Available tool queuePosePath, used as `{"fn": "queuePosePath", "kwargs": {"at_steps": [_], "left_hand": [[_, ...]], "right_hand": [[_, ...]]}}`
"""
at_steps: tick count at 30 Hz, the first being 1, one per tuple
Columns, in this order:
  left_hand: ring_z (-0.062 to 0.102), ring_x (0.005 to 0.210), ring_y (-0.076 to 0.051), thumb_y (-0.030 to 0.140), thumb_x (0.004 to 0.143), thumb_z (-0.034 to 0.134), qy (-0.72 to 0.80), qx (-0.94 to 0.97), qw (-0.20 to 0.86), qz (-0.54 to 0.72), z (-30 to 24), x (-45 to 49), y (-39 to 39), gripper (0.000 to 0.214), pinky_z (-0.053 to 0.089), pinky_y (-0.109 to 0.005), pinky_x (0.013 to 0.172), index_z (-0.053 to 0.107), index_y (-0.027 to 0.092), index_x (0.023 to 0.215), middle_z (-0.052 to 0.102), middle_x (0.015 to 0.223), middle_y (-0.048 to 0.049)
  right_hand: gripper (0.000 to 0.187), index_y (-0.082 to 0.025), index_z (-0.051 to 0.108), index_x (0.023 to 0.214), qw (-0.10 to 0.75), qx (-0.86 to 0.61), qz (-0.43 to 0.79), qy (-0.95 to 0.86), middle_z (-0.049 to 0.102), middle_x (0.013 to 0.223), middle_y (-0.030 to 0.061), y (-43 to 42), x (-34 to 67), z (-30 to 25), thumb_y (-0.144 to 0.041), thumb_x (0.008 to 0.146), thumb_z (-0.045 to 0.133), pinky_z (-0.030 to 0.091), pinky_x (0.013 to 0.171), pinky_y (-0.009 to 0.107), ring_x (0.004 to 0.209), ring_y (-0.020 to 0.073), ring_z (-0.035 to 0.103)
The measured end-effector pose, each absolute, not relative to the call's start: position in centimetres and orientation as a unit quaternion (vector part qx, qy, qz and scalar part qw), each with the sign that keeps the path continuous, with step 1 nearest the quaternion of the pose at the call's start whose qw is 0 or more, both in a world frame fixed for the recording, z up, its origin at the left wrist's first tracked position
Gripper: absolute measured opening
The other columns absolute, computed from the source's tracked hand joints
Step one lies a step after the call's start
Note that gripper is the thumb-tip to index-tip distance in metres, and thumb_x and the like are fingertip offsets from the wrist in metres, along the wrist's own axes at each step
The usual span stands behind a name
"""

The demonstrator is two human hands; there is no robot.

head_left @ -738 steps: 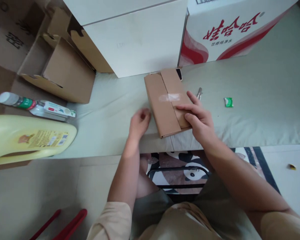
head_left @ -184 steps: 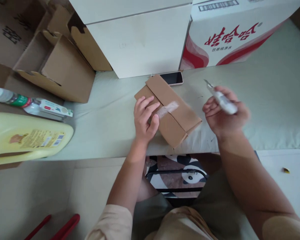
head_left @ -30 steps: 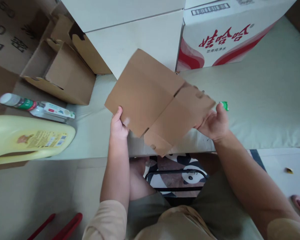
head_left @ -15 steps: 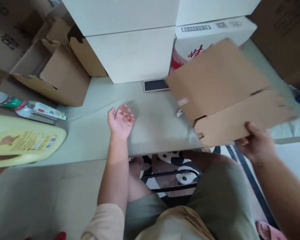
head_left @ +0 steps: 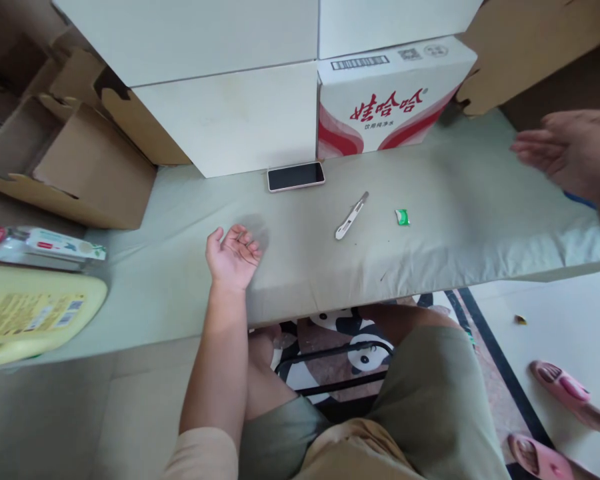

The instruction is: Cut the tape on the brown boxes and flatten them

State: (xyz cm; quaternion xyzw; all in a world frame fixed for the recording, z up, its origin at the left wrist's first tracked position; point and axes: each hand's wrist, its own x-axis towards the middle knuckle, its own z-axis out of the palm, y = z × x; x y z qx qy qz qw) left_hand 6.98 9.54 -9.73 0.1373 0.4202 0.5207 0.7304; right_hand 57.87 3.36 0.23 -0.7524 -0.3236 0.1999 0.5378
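Note:
My left hand rests palm up on the pale green cloth, fingers loosely curled and apart, holding nothing. At the right edge, my right hand is raised and somewhat blurred, with its fingers stretched out and nothing seen in it. Up and left of it, a brown cardboard piece with a notched edge stands at the back right. Between the hands lie a white utility knife and a small green-and-white packet. A phone lies near the boxes.
White boxes are stacked at the back, beside a red-and-white water carton. Cardboard boxes stand at the left, near a clear bottle and a yellow jug. Pink sandals are on the floor at right.
The cardboard my right hand held has left that hand; similar cardboard now stands at the back right. My right hand has moved up and right. The knife and packet are uncovered.

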Motion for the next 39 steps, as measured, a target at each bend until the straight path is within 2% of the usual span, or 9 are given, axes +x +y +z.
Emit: {"fn": "queuePosePath", "kwargs": {"at_steps": [5,10,19,25,28,30,32,35,39], "left_hand": [[0.053,0.044,-0.011,0.052,0.099,0.042,0.408,0.138,0.730,0.530,-9.2,6.3,9.6,0.046,0.043,-0.022,0.042,0.061,0.020,0.073,0.053,0.057,0.0014],[0.052,0.045,-0.010,0.051,0.101,0.039,0.368,0.128,0.738,0.551,-8.7,4.9,8.8,0.047,0.041,-0.021,0.043,0.062,0.019,0.074,0.052,0.059,0.0019],[0.049,0.046,-0.008,0.042,0.102,0.036,0.301,0.075,0.721,0.620,-7.1,-0.4,7.0,0.045,0.039,-0.020,0.045,0.061,0.019,0.073,0.050,0.059,0.0021],[0.048,0.047,-0.008,0.047,0.099,0.047,0.281,0.062,0.710,0.642,-7.2,-3.4,6.7,0.039,0.037,-0.022,0.048,0.058,0.020,0.074,0.049,0.061,0.0019],[0.048,0.049,-0.009,0.046,0.099,0.045,0.269,0.058,0.717,0.641,-7.1,-4.1,6.6,0.039,0.037,-0.024,0.049,0.058,0.019,0.073,0.050,0.061,0.0007],[0.049,0.049,-0.009,0.045,0.099,0.046,0.263,0.063,0.716,0.644,-7.1,-4.4,6.5,0.039,0.037,-0.024,0.050,0.058,0.019,0.073,0.051,0.062,0.0004],[0.049,0.049,-0.009,0.044,0.099,0.046,0.257,0.071,0.712,0.650,-7.1,-4.5,6.5,0.038,0.037,-0.024,0.049,0.059,0.019,0.073,0.051,0.062,0.0005],[0.049,0.048,-0.009,0.042,0.100,0.043,0.257,0.091,0.698,0.662,-7.5,-4.3,6.6,0.038,0.037,-0.023,0.048,0.058,0.019,0.074,0.050,0.062,0.0004],[0.043,0.049,-0.009,0.039,0.101,0.044,0.371,0.121,0.501,0.773,-8.8,-4.0,6.6,0.035,0.037,-0.022,0.050,0.047,0.022,0.071,0.038,0.060,0.0035]], "right_hand": [[0.017,-0.017,0.065,0.091,0.476,-0.755,0.348,-0.286,0.074,0.089,0.0104,3.1,49.8,-2.4,-0.008,0.102,0.056,0.059,0.082,0.025,0.075,0.0094,0.074],[0.014,-0.018,0.066,0.100,0.373,-0.738,0.438,-0.352,0.075,0.089,0.0054,4.2,42.1,-3.3,-0.008,0.103,0.056,0.058,0.069,0.015,0.072,0.0077,0.072],[0.011,-0.021,0.070,0.097,0.234,-0.600,0.392,-0.657,0.075,0.082,0.0027,14.1,23.8,-4.4,-0.014,0.089,0.067,0.062,0.074,0.031,0.075,0.0162,0.073],[0.021,-0.021,0.071,0.099,0.209,-0.412,0.219,-0.860,0.075,0.116,0.0036,19.6,6.1,-2.2,-0.008,0.082,0.069,0.058,0.106,0.042,0.097,0.0195,0.074],[0.022,-0.015,0.068,0.104,0.212,-0.367,0.197,-0.884,0.052,0.152,0.0033,21.2,-1.3,-0.3,-0.005,0.089,0.055,0.044,0.120,0.042,0.128,0.0174,0.067],[0.020,-0.010,0.067,0.103,0.193,-0.377,0.195,-0.885,0.040,0.161,0.0040,22.1,-4.6,0.6,-0.009,0.090,0.052,0.037,0.122,0.044,0.138,0.0211,0.060],[0.014,-0.005,0.066,0.093,0.165,-0.396,0.188,-0.884,0.048,0.152,0.0056,22.7,-6.3,1.1,-0.009,0.086,0.054,0.034,0.121,0.045,0.142,0.0258,0.056],[0.020,-0.002,0.060,0.075,0.163,-0.424,0.177,-0.873,0.063,0.110,0.0011,22.7,-5.7,1.5,-0.007,0.085,0.044,0.038,0.115,0.044,0.136,0.0249,0.059],[0.032,-0.012,0.044,0.057,0.249,-0.440,0.156,-0.849,0.052,0.074,-0.0022,20.3,0.6,1.9,-0.005,0.088,0.045,0.043,0.113,0.043,0.112,0.0184,0.067]]}}
